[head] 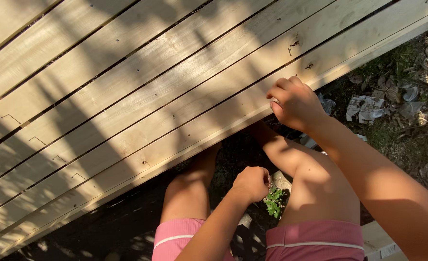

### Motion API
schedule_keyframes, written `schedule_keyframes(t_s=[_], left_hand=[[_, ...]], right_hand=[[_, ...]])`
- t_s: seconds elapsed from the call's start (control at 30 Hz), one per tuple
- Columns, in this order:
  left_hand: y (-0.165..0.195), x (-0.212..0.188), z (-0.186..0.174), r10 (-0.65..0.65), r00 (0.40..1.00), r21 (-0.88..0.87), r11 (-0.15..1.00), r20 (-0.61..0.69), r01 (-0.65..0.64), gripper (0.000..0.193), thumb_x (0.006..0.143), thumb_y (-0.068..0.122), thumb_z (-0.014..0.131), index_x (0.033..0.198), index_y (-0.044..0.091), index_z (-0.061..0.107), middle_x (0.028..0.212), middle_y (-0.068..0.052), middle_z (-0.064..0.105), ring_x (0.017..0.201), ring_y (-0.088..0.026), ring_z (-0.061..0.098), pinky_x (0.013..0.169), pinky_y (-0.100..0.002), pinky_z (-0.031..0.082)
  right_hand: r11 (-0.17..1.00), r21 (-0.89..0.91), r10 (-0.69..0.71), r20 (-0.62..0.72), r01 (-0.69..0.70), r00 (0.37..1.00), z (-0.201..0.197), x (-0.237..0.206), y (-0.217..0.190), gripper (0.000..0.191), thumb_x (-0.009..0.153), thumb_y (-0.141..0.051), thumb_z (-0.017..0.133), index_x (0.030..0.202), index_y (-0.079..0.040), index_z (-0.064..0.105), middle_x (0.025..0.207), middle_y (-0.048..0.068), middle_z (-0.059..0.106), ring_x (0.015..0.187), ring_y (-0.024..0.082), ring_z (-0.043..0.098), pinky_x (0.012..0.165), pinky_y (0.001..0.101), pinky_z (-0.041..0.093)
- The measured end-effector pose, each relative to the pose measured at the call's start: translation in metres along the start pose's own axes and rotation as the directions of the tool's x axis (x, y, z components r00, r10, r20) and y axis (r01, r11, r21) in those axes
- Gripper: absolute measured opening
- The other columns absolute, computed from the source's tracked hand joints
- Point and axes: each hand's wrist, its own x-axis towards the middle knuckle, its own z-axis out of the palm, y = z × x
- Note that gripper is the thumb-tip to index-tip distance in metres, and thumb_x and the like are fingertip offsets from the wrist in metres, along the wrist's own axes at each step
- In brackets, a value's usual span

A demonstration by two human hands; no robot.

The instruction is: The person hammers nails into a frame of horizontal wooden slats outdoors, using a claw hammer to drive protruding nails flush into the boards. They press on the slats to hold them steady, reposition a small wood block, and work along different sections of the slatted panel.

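Setting: outdoors, sunlit plank deck seen from above, bare ground and rubble beyond its edge.
Right hand: the right hand rests on the outer board's edge, fingers curled under, thumb tucked; whether it pinches something small I cannot tell.
Left hand: the left hand hangs low between the knees, closed in a loose fist right beside a small green plant; whether it grips the stem is hidden.
Doing it well: judged from the pose, a steady brace on the board helps while the low hand works; a grip near the plant's base, pulled slowly, would spare the leaves.
Deck: pale, rough-sawn softwood, long straight boards with dark narrow gaps, knots and screw heads showing, striped with shadow.
Ground: dark soil, dry and crumbly, with grey crumpled scraps and stones to the right.
Plant: small, jagged, bright green leaves.
Clothing: pink ribbed shorts with a white stripe.
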Motion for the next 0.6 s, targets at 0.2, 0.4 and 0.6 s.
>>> schedule_keyframes(t_s=[0.2, 0.4, 0.6], left_hand=[[-0.021, -0.005, 0.029, 0.078, 0.971, 0.162, 0.980, 0.227, -0.117, 0.014, 0.074, 0.023, 0.084, 0.087, 0.025, 0.082, 0.095, 0.001, 0.080, 0.090, -0.020, 0.075, 0.081, -0.036, 0.059], [-0.019, 0.001, 0.037, 0.076, 0.949, 0.197, 0.970, 0.307, -0.141, 0.013, 0.072, 0.023, 0.085, 0.084, 0.028, 0.081, 0.092, 0.007, 0.079, 0.089, -0.015, 0.074, 0.078, -0.034, 0.058], [-0.025, 0.004, 0.037, 0.140, 0.940, 0.073, 0.983, 0.309, -0.171, 0.011, 0.072, 0.023, 0.085, 0.082, 0.026, 0.083, 0.088, 0.005, 0.080, 0.085, -0.015, 0.076, 0.079, -0.032, 0.058]], right_hand=[[1.000, 0.009, -0.011, -0.031, 0.011, 0.999, 0.006, 0.000, 0.002, 0.015, 0.082, -0.011, 0.073, 0.097, -0.011, 0.072, 0.102, 0.006, 0.066, 0.096, 0.033, 0.061, 0.086, 0.0427, 0.053], [0.996, 0.032, -0.080, -0.115, 0.084, 0.990, 0.006, 0.016, -0.001, 0.015, 0.083, -0.010, 0.074, 0.098, -0.011, 0.071, 0.102, 0.006, 0.066, 0.101, 0.033, 0.062, 0.087, 0.0423, 0.054], [0.989, 0.014, -0.144, 0.003, 0.144, 0.990, 0.010, 0.020, -0.020, 0.012, 0.086, -0.013, 0.073, 0.098, -0.012, 0.072, 0.101, 0.003, 0.067, 0.100, 0.029, 0.063, 0.083, 0.0410, 0.053]])
